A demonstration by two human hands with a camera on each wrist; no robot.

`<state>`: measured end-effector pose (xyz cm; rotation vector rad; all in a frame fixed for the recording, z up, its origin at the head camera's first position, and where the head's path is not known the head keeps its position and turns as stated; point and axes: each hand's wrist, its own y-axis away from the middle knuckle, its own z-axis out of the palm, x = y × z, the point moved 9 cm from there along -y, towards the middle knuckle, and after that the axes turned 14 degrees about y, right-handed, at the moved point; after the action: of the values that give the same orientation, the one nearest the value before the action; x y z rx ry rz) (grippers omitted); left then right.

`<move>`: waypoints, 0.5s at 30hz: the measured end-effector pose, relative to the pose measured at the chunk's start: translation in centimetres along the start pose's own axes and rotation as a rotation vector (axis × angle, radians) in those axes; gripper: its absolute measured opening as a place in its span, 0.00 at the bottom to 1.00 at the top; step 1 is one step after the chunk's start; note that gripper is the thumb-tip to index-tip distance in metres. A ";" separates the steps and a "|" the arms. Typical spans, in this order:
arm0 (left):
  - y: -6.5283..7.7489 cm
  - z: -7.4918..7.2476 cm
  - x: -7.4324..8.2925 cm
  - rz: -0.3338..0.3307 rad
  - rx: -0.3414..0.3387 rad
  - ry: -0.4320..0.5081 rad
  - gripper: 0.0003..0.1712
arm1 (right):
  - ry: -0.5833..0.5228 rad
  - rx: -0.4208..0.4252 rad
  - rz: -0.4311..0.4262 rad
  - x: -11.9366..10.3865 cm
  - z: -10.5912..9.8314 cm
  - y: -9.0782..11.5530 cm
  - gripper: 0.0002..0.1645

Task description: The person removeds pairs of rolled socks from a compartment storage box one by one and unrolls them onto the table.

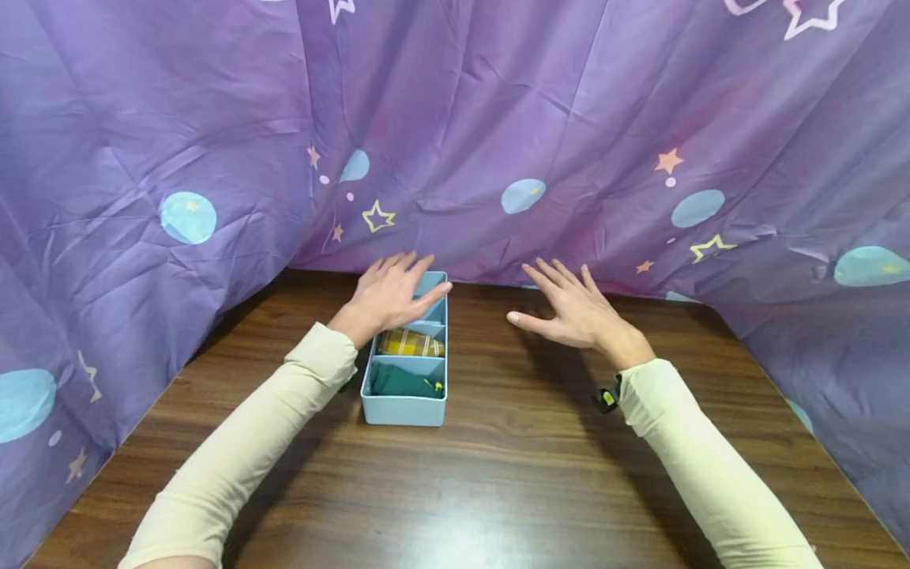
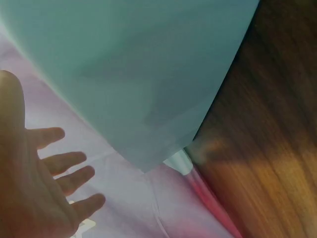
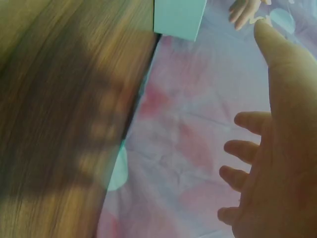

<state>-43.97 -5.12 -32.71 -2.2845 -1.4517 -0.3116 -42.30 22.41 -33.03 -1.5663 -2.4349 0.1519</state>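
A light blue box (image 1: 404,410) with three compartments stands on the wooden table. Dark green cloth (image 1: 401,381) fills its near compartment, and yellow plaid cloth (image 1: 411,343) lies in the middle one. My left hand (image 1: 392,292) spreads its fingers above the box's far end and covers part of the far compartment. In the left wrist view the box's side wall (image 2: 143,74) rises beside that hand (image 2: 34,183). To the right of the box, my right hand (image 1: 577,310) hovers over the table with fingers apart, holding nothing.
A purple curtain (image 1: 455,142) with stars and spots hangs behind the table and along both sides. The brown wooden table (image 1: 498,466) reaches back to it. A small dark device (image 1: 607,399) sits at the right wrist.
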 end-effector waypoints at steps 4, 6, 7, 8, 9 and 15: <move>0.5 -0.1 0.1 0.036 0.008 0.024 0.50 | -0.002 0.012 -0.024 -0.9 -0.3 0.0 0.61; 0.8 0.0 0.1 0.051 0.008 0.031 0.49 | -0.004 0.020 -0.039 -1.3 -0.4 -0.1 0.60; 0.9 0.0 0.1 0.056 0.004 0.034 0.49 | -0.008 0.027 -0.048 -1.6 -0.5 -0.1 0.59; 1.0 0.0 0.1 0.061 0.001 0.038 0.48 | -0.012 0.035 -0.056 -1.8 -0.6 -0.2 0.58; 1.0 0.1 0.0 0.066 -0.003 0.038 0.48 | -0.012 0.041 -0.064 -2.1 -0.7 -0.2 0.58; 1.9 -0.2 -0.2 0.094 -0.009 0.057 0.45 | -0.028 0.055 -0.103 -3.7 -0.8 -0.3 0.55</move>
<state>-42.39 -6.09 -33.07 -2.3229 -1.3125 -0.3526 -40.85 18.87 -32.70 -1.4223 -2.5041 0.2220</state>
